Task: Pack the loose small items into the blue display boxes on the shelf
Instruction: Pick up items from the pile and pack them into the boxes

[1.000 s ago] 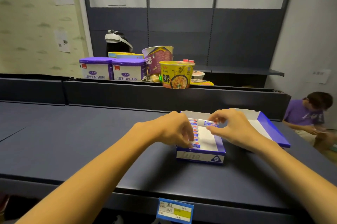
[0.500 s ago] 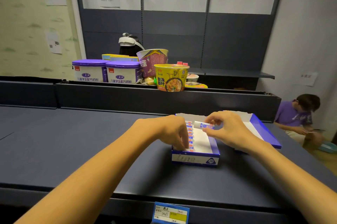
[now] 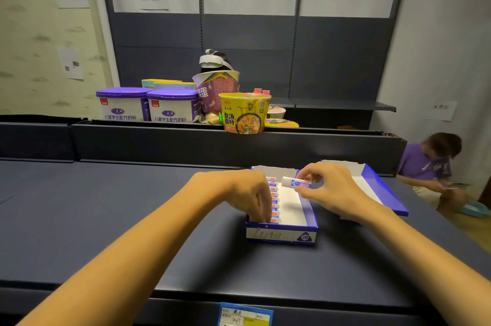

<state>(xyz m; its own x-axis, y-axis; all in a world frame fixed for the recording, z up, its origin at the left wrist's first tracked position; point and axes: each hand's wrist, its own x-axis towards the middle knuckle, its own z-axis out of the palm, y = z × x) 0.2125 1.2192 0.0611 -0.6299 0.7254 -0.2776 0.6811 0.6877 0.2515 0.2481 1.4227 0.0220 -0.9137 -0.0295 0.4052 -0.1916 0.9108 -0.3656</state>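
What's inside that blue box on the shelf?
The blue box holds a row of small packs along its left wall; its right side is bare white. The left hand covers the nearest packs.

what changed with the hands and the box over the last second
Little. The right hand keeps pinching the small white item above the blue display box, hardly nearer the row. The left hand stays at the packed row. Box unmoved; the camera shifted.

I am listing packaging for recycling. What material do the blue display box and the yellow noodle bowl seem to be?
Blue display box: likely thin printed cardboard, glossy outside, plain white inside with folded flaps. Yellow noodle bowl: probably coated paper or plastic, smooth printed wall; cannot tell which.
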